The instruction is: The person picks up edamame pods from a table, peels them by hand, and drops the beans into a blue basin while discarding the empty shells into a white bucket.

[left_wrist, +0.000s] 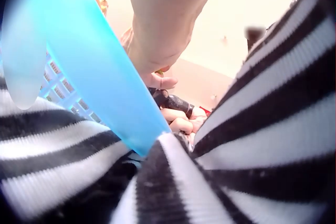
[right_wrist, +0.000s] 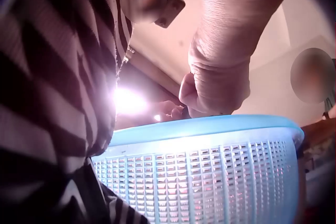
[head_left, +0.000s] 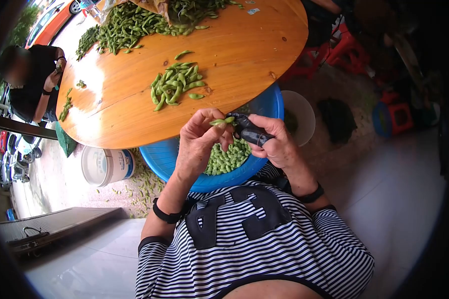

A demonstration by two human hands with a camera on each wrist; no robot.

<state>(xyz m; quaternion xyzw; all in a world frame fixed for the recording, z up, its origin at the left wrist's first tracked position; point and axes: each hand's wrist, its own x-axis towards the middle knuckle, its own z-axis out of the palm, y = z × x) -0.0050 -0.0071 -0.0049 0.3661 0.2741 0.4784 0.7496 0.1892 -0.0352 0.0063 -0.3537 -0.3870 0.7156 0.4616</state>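
My left hand [head_left: 195, 140] pinches a green soybean pod [head_left: 218, 122] between thumb and fingers, above a blue basket [head_left: 184, 180]. Black coverings [head_left: 252, 133] wrap the thumb and finger of my right hand [head_left: 282, 144], which grip at the pod's right end. Shelled green beans [head_left: 227, 160] lie in the basket below both hands. From the left wrist view, the black-covered fingers [left_wrist: 177, 105] show past the basket rim. In the right wrist view my right hand [right_wrist: 218, 87] is over the slatted basket, its fingertips hidden.
A wooden table [head_left: 244, 60] stands beyond the basket, with a small pod pile [head_left: 177, 84] and a large heap [head_left: 134, 25]. White buckets [head_left: 107, 167] stand beside the table, near scattered pods on the floor. Another person [head_left: 32, 82] sits at the left; red stools [head_left: 349, 47] are right.
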